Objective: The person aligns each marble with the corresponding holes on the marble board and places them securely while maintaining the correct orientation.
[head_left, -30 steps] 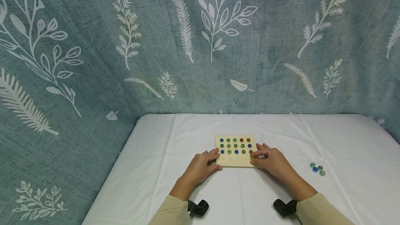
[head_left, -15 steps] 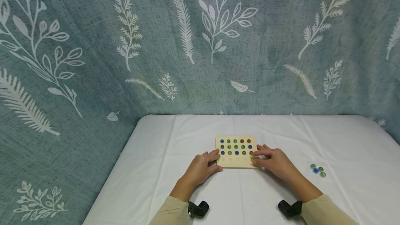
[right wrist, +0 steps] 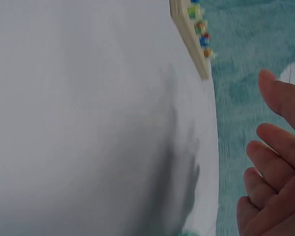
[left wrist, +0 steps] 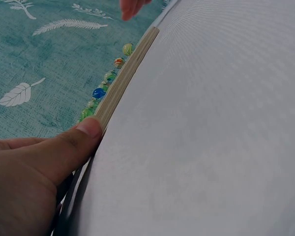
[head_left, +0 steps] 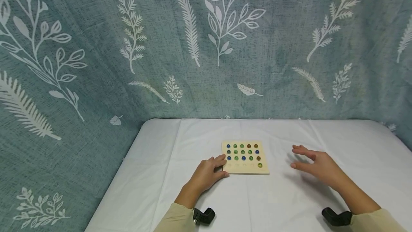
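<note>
A pale wooden board (head_left: pixel 239 170) with rows of glass marbles in its hollows lies on the table in the head view. My left hand (head_left: pixel 206 173) grips its near left corner, thumb on the front edge and fingertips over the left side. In the left wrist view the thumb (left wrist: pixel 91 127) presses the board's edge (left wrist: pixel 130 69). A yellow-green marble (head_left: pixel 260 165) sits at the right end of the nearest row, whose other hollows are bare. My right hand (head_left: pixel 322 167) hovers right of the board, thumb and fingers apart, holding nothing. The loose marbles there are hidden behind it.
A white cloth (head_left: pixel 276 203) covers the table. Behind and to the left hangs a teal curtain (head_left: pixel 276 46) with white leaf prints. Black wrist-worn devices (head_left: pixel 204 216) sit below both hands.
My right hand has let go of the yellow-green marble at the board's near right corner and moved right, over where the loose marbles lay. The left hand and the board stay put.
</note>
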{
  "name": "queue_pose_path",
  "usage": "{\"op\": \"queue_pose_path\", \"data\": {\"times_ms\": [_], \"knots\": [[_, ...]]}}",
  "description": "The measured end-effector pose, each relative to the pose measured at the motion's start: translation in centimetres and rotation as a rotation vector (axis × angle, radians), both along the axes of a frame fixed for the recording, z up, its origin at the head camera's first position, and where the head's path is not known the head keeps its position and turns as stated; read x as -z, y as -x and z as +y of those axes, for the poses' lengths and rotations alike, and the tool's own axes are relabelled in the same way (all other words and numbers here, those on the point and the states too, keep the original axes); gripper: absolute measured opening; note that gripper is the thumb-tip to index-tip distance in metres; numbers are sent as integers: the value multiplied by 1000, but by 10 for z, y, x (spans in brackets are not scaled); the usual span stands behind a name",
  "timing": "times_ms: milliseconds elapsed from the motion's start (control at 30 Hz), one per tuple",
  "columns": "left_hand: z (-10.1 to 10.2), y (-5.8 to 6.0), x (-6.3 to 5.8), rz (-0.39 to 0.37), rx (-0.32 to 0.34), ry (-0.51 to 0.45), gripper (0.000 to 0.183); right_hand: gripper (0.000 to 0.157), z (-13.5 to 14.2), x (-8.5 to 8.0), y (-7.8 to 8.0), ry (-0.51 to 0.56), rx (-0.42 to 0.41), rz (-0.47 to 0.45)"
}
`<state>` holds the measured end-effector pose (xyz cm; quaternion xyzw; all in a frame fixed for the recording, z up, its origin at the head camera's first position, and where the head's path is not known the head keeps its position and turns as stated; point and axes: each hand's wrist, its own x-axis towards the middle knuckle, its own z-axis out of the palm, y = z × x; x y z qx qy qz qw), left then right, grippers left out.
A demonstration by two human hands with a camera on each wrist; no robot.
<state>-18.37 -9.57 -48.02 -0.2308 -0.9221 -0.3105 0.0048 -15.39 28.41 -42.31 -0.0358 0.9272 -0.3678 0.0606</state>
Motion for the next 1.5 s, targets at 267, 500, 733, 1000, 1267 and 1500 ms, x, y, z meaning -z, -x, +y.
{"op": "queue_pose_path", "data": {"times_ms": [267,500,733,1000,1267,1500], "knots": [[-2,1,0,-6,-4,15,53,90,54,6,-15,-149,9,-82],[-4,1,0,-2,-6,23,53,90,74,18,-22,-163,46,-99],[-3,0,0,-2,0,10,53,84,74,27,-25,-155,67,-68],[-1,0,-1,-5,0,14,53,77,74,28,-25,-158,77,-55],[-1,0,0,-19,-5,13,53,73,70,26,-26,-193,83,-30],[0,1,0,-17,-4,14,53,68,64,23,-26,-238,112,-21]]}}
